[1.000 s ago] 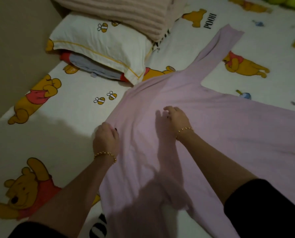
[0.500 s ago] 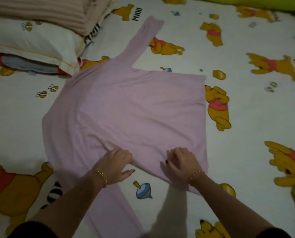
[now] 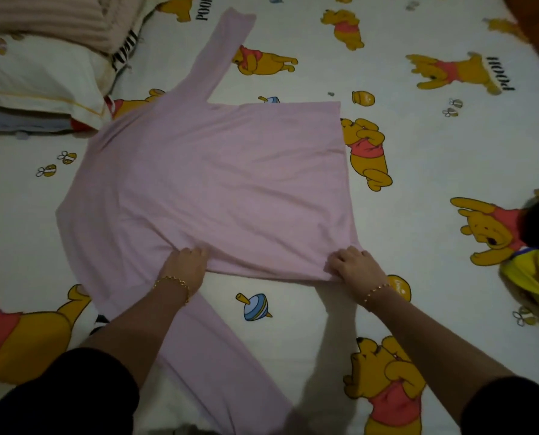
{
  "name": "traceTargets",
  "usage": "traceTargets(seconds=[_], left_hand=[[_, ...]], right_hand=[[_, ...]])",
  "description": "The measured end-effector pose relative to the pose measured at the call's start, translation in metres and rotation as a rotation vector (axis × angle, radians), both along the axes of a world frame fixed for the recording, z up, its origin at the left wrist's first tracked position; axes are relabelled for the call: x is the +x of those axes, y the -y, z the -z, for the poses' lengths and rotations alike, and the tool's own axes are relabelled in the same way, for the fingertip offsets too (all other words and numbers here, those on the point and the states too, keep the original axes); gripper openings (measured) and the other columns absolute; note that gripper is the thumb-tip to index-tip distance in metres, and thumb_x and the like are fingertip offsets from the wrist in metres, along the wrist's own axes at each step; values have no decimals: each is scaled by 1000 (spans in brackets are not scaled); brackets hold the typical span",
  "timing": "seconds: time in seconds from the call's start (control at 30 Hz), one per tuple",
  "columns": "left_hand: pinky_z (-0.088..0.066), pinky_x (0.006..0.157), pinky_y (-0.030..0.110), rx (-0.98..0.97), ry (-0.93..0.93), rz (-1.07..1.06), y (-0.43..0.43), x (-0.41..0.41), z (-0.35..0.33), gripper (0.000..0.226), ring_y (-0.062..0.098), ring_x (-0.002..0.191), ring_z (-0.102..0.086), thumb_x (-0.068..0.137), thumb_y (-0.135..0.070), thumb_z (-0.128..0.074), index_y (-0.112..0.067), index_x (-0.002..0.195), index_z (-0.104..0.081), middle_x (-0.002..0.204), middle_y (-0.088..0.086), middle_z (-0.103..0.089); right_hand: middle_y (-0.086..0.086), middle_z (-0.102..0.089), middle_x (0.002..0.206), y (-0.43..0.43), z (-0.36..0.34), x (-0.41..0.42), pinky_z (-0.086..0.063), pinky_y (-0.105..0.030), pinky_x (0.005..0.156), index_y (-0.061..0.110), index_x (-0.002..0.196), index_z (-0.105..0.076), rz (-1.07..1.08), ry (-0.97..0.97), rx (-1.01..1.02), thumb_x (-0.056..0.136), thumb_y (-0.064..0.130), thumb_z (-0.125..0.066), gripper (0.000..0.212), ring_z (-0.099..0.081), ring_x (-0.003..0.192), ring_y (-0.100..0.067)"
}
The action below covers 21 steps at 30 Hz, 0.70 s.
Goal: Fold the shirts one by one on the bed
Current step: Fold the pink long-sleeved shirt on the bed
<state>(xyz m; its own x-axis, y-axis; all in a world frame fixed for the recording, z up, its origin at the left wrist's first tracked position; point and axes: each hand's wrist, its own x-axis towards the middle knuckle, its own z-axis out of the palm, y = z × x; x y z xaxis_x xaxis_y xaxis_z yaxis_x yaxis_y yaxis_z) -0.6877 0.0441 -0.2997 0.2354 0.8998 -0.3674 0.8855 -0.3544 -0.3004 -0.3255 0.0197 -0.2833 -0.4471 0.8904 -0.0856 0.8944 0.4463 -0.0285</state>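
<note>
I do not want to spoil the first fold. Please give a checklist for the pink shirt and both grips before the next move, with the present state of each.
1. Pink shirt spread flat on the bed sheet: ok, small wrinkles by the grips.
2. Left-hand grip pinches the near side edge by the armpit: ok.
3. Right-hand grip pinches the near hem corner: ok.
4. Far sleeve lies straight: ok.
5. Near sleeve straight to its cuff: cannot tell, it leaves the picture.
6. Yellow cloth apart from the shirt: ok.
</note>
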Motion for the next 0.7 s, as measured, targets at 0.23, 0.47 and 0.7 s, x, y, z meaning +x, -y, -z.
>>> traceTargets(seconds=[0.23,0.47,0.7], left_hand=[[-33,93,35,-229,83,136,38,-20,-14,37,23,115,-46,94,-21,-35,-16,131,-38,126,3,-49],[-35,72,34,-154,495,99,-12,-3,-54,7,22,80,-46,84,-20,-47,-18,88,-41,90,4,-54],[-34,66,32,-75,646,30,-74,46,-49,8,22,76,-45,86,-20,-49,-17,85,-41,81,-1,-48]], right_hand=[[5,-47,118,32,-15,2,-40,-33,85,28,107,-53,158,242,-435,82,20,-58,27,-43,112,-19],[-7,-56,107,-7,-22,-29,-46,-39,87,17,107,-57,592,-86,-385,96,37,-46,26,-53,105,-27],[-21,-54,124,-84,-10,-18,-41,-40,95,2,123,-50,1028,-417,-354,97,15,-44,29,-51,116,-36]])
